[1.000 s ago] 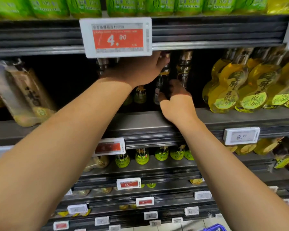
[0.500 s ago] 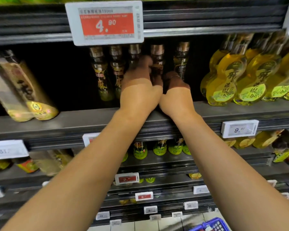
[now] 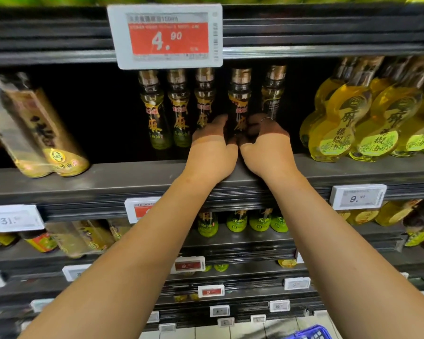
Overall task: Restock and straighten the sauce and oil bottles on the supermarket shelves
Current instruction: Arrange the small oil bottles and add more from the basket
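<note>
On the middle shelf (image 3: 108,177), right under the big red price tag (image 3: 165,36) reading 4.90, both hands are wrapped around one dark bottle (image 3: 239,99), the fourth in a row of five. Left hand (image 3: 212,148) curls round its left side, right hand (image 3: 264,145) round its right, so the bottle's lower half is totally hidden behind the fingers. Can't see its base or whether it's sitting on the shelf or lifted. A thin ring (image 3: 266,119) shows on a right finger.

Caps of the row are partly tucked behind the tag. The fifth bottle (image 3: 273,94) is turned so its label is hard to read. Left of them, blurry tall bottles (image 3: 47,133) lean over, smeared too much to read. Yellow oil bottles (image 3: 348,118) crowd the right, cut off at the edge. A blue basket (image 3: 311,332) just peeks in at the bottom.
</note>
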`<control>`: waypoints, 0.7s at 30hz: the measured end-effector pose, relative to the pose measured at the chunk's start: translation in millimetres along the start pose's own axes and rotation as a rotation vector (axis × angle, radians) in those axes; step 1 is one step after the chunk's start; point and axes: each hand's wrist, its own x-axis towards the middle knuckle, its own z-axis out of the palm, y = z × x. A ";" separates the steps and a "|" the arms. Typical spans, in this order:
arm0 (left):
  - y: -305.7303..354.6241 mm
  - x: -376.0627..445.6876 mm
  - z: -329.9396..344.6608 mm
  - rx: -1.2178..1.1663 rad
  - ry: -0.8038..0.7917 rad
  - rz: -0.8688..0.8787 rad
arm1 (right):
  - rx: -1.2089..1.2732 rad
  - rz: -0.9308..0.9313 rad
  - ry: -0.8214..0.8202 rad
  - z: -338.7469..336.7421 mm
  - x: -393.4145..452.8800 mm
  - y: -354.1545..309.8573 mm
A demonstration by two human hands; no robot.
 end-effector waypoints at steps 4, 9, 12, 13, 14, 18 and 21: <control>0.3 -1.4 -2.3 0.070 -0.006 0.002 | -0.093 -0.050 -0.008 3.4 -0.7 -7.0; 5.9 0.3 -9.2 0.131 -0.063 -0.017 | -0.085 -0.036 -0.046 3.6 2.7 -14.5; -4.5 -12.6 -25.5 0.037 0.132 0.121 | -0.140 0.007 -0.048 5.6 6.7 -17.8; -11.5 -17.0 -33.2 -0.045 0.234 0.136 | -0.155 0.022 -0.047 6.0 7.6 -18.4; -19.9 -20.7 -42.2 -0.118 0.349 0.113 | -0.161 0.027 -0.044 6.6 8.1 -19.1; -62.3 -7.6 -78.1 -0.165 0.626 -0.134 | -0.229 0.018 -0.036 7.3 10.7 -24.7; -86.2 12.8 -91.6 -0.121 0.404 -0.328 | -0.269 0.020 -0.057 8.4 11.5 -30.2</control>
